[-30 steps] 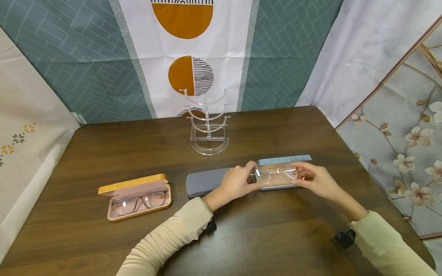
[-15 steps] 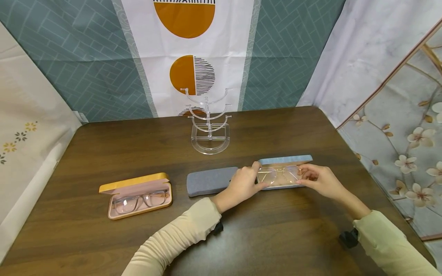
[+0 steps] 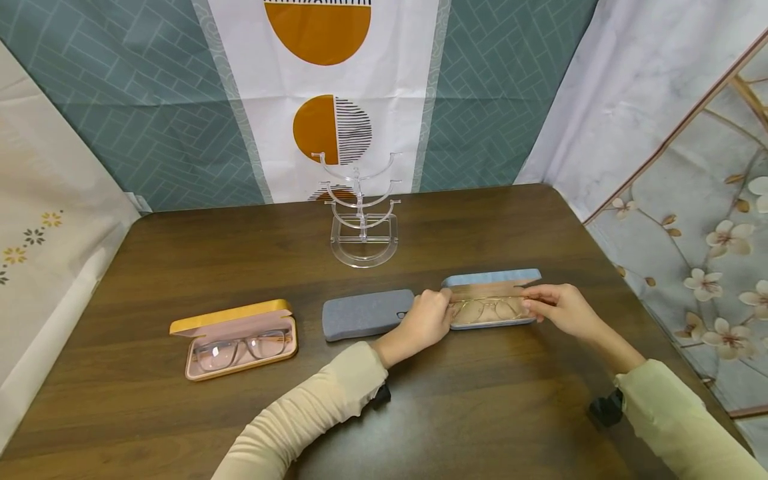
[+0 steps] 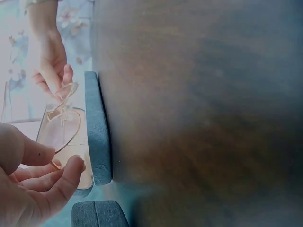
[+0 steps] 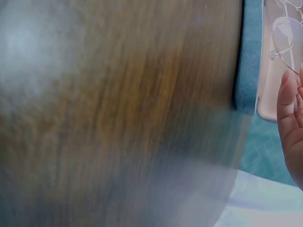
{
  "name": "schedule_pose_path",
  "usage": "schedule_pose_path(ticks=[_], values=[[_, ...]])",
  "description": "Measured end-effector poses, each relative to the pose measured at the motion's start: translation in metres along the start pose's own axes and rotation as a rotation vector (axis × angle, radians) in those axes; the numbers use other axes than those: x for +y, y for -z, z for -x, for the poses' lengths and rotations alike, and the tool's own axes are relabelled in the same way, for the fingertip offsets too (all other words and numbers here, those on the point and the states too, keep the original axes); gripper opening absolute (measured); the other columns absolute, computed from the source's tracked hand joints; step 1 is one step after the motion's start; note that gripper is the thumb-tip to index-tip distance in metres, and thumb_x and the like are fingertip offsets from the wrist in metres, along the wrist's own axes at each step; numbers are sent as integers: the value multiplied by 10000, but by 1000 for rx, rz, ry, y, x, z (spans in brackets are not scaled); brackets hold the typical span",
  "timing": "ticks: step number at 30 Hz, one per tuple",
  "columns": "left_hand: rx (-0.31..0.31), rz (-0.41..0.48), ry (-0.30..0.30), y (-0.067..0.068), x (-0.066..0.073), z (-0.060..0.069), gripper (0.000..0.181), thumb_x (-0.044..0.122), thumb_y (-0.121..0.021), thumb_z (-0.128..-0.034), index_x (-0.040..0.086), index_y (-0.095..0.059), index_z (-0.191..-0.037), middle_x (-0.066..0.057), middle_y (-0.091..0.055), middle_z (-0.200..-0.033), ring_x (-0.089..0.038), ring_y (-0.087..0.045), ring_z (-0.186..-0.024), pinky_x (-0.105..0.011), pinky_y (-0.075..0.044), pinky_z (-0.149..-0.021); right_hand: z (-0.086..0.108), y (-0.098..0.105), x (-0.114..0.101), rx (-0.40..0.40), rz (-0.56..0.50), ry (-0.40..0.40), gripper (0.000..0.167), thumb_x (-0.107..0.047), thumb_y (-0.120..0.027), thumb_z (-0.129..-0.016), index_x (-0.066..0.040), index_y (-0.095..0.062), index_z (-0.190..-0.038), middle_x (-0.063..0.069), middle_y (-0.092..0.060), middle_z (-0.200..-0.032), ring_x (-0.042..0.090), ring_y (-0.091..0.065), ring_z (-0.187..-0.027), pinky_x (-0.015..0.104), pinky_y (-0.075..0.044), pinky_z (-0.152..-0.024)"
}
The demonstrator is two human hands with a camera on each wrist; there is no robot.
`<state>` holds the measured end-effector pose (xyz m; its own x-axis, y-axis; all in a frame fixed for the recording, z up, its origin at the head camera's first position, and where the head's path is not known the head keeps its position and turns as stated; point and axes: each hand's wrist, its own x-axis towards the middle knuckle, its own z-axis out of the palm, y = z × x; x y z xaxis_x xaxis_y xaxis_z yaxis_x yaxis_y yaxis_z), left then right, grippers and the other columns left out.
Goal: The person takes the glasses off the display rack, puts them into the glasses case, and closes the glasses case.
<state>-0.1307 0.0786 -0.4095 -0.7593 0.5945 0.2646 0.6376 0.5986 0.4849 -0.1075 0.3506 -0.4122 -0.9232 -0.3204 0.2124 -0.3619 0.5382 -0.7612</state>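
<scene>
Gold wire-rimmed glasses [image 3: 489, 307] are at the opened blue glasses case [image 3: 495, 276], over its pale inside, their lenses tilted nearly flat. My left hand [image 3: 420, 325] pinches their left end; the left wrist view shows the thumb and fingers at a lens rim [image 4: 77, 134]. At the other end my right hand [image 3: 564, 311] pinches the frame between thumb and fingers. The right wrist view catches only part of that hand [image 5: 291, 125], beside the case wall [image 5: 251, 56]. Whether the glasses touch the case bottom, I cannot tell.
A closed grey glasses case [image 3: 366, 313] lies just left of my left hand. Farther left, an opened yellow case [image 3: 234, 319] holds grey-framed glasses [image 3: 243, 351]. A clear tiered display stand [image 3: 363, 243] stands at the back of the brown table [image 3: 480, 413].
Both hands have brought the gold glasses a little right and tipped them from facing me to nearly flat over the blue case. The other cases and the stand stay put.
</scene>
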Motion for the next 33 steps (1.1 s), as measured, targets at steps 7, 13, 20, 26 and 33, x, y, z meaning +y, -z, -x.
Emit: schedule_pose_path(ticks=[7, 13, 20, 26, 33], values=[[-51, -49, 20, -5, 3, -7, 42, 38, -586, -864, 9, -616, -868, -54, -631, -728, -71, -524, -549, -171, -428, -443, -6, 4, 9, -2, 2, -112, 161, 23, -603, -846, 135, -624, -960, 129, -630, -662, 151, -575, -524, 282, -495, -482], [-75, -252, 17, -9, 6, -13, 154, 14, -570, -836, 91, -609, -709, 13, -560, -611, -80, -485, -514, -237, -426, -402, -9, 4, 13, -21, -21, -194, 204, 1, -608, -850, 153, -612, -986, 128, -629, -668, 127, -563, -533, 285, -491, -488], [-109, -402, 24, -12, 10, -21, 189, 27, -589, -825, 120, -649, -671, 7, -639, -690, -132, -615, -605, -293, -500, -460, -8, 4, 16, -12, -69, -295, 249, -33, -616, -854, 164, -600, -1006, 102, -628, -676, 106, -544, -540, 269, -478, -492], [-141, -390, 45, -11, 10, -23, 185, 28, -589, -832, 109, -663, -683, 1, -648, -708, -136, -632, -643, -278, -511, -484, -9, 2, 14, 13, -79, -340, 252, -44, -616, -857, 163, -600, -1001, 100, -617, -658, 123, -527, -524, 265, -463, -484], [-188, -171, 28, 3, 6, -19, 176, -63, -541, -770, 58, -594, -653, 2, -496, -568, -77, -414, -475, -198, -409, -408, -8, 1, 12, 68, -81, -361, 252, -28, -615, -854, 185, -594, -989, 125, -618, -660, 111, -533, -518, 259, -464, -470]])
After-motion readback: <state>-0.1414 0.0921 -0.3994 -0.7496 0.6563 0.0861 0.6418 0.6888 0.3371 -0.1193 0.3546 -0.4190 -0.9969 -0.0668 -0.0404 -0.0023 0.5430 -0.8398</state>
